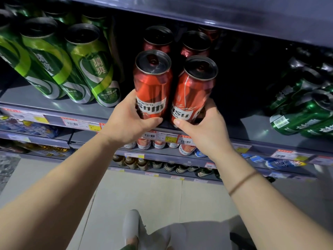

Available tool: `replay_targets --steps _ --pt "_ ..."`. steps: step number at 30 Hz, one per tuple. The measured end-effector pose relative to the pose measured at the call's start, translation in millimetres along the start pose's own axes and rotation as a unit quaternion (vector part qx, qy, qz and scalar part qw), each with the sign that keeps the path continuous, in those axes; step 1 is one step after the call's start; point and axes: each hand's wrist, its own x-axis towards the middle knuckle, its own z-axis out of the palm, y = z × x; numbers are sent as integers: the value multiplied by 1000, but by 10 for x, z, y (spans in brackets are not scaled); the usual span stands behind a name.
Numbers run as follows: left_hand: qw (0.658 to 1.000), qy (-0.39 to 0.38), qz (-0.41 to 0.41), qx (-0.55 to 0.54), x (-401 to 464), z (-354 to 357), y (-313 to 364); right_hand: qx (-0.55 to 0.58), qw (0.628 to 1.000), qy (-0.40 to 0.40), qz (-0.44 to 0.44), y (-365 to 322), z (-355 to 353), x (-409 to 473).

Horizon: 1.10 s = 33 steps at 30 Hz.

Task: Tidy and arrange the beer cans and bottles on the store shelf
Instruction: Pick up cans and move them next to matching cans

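Two tall red beer cans stand side by side at the front of the grey shelf (32, 98). My left hand (126, 120) grips the base of the left red can (152, 83), thumb across its front. My right hand (203, 127) grips the base of the right red can (193, 91), which tilts slightly to the right. Behind them stand two more red cans (158, 39), (195, 44), darker in shadow.
Light green cans (91, 65) fill the shelf's left side. Dark green cans (302, 112) stand in rows at the right, with a dark gap between them and the red cans. An upper shelf (234, 11) overhangs. Lower shelves hold red cans (144, 143), bottles (169, 166) and price tags.
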Motion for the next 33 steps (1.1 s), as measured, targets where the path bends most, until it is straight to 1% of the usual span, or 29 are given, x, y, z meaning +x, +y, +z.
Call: replay_targets --steps 4,9,12,16,24,27,31,33 --pt "1000 19 -14 -1 17 33 -39 0 1000 -4 -5 -9 -8 40" --pt "1000 5 -23 5 59 16 -75 -19 1000 -11 -11 -8 -16 83" --pt "999 -10 -31 2 55 -11 -66 -16 999 -27 -12 11 -24 111" --pt "1000 -7 -26 -6 38 -13 -43 -6 998 -64 -7 54 -68 130" --pt "1000 -8 -8 -7 74 -39 -55 18 998 -58 -1 0 -4 101" --pt "999 -23 -6 -26 94 -55 -26 16 998 -62 11 -14 23 93" --pt "996 -60 26 -54 112 -45 22 18 998 -61 21 15 40 90" --pt "996 -64 14 -61 143 -48 -24 23 998 -58 21 21 39 80"
